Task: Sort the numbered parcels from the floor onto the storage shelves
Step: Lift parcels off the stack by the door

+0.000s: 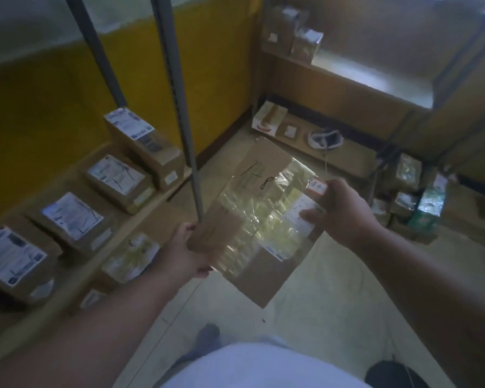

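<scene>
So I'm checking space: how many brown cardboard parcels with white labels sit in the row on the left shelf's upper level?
4: nearest, second, third, farthest by the grey upright post. More may be hidden beyond the frame edge.

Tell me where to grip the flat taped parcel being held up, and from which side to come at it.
Grip the flat parcel by its two opposite short edges, coming in from left and right, as the left hand and right hand do now. It is wide, thin and tilted, and its top is covered in glossy tape, probably slippery, so thumbs over the cardboard edges likely hold better than one-sided pinching.
</scene>
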Motion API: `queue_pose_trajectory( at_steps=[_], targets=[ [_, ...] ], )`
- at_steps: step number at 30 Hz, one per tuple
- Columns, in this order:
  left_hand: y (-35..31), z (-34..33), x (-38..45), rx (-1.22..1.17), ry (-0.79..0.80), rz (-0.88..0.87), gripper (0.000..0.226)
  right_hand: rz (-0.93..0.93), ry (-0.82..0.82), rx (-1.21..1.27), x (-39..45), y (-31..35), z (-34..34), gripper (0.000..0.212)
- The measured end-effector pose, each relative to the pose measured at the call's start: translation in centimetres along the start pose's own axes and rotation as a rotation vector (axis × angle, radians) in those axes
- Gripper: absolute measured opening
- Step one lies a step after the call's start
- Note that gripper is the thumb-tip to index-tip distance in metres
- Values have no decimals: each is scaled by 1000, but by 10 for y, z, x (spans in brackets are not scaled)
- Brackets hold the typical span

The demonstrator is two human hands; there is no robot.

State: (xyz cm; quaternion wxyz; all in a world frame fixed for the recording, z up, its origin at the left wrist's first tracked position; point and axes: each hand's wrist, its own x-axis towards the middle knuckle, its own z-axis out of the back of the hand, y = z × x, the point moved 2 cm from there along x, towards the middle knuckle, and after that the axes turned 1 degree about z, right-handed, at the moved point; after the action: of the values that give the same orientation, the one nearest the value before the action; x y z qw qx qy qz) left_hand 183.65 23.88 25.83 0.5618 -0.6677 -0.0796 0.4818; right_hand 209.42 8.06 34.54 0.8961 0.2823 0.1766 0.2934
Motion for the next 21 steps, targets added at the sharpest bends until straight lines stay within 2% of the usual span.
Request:
queue_pose_trajectory(
  at_steps=[7, 16, 21],
  targets=[
    [-21, -31, 46, -173, -182, 42, 60, 148, 105, -109, 110, 22, 5, 67],
    [17, -101, 71, -476, -614, 263, 56, 508, 508, -326, 244, 32, -66, 70],
    [44, -140, 58, -610, -789, 384, 49, 614, 683, -388, 260, 39, -113, 74]
  ],
)
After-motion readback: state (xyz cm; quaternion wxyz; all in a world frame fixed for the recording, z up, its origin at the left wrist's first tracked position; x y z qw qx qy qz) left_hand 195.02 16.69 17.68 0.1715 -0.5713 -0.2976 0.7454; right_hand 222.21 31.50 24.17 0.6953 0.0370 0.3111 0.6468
